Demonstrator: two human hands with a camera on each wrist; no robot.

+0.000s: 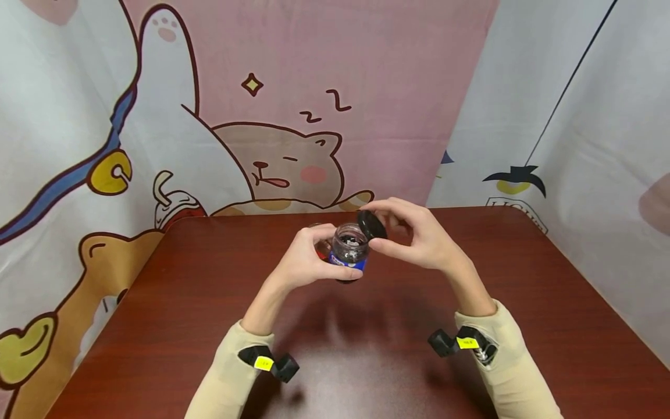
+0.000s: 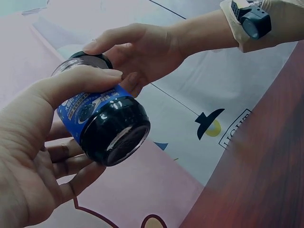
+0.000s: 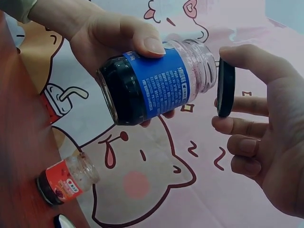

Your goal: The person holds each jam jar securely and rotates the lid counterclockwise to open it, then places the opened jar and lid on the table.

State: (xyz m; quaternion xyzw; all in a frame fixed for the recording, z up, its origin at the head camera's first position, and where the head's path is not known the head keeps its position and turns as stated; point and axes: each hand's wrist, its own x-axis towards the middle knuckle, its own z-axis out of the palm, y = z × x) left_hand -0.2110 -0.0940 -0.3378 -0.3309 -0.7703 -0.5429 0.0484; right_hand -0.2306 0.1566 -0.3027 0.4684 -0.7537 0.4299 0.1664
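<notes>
My left hand (image 1: 309, 256) grips a small clear jar with a blue label (image 1: 349, 249) (image 2: 102, 126) (image 3: 156, 83), held above the brown table (image 1: 209, 302) and tilted, its open mouth toward my right hand. The jar's lower part looks dark. My right hand (image 1: 413, 233) pinches a black round lid (image 1: 371, 224) (image 3: 226, 88) between thumb and fingers, just off the jar's mouth and apart from it. In the left wrist view the lid (image 2: 90, 56) sits behind the jar's rim, under the right hand's fingers (image 2: 118, 35).
A second small jar with a red label (image 3: 66, 180) lies on the table behind the left hand, barely seen in the head view (image 1: 320, 249). Cartoon-printed cloth (image 1: 272, 116) walls the table's far and side edges. Wrist cameras (image 1: 272, 365) (image 1: 460, 343) are strapped on both sleeves.
</notes>
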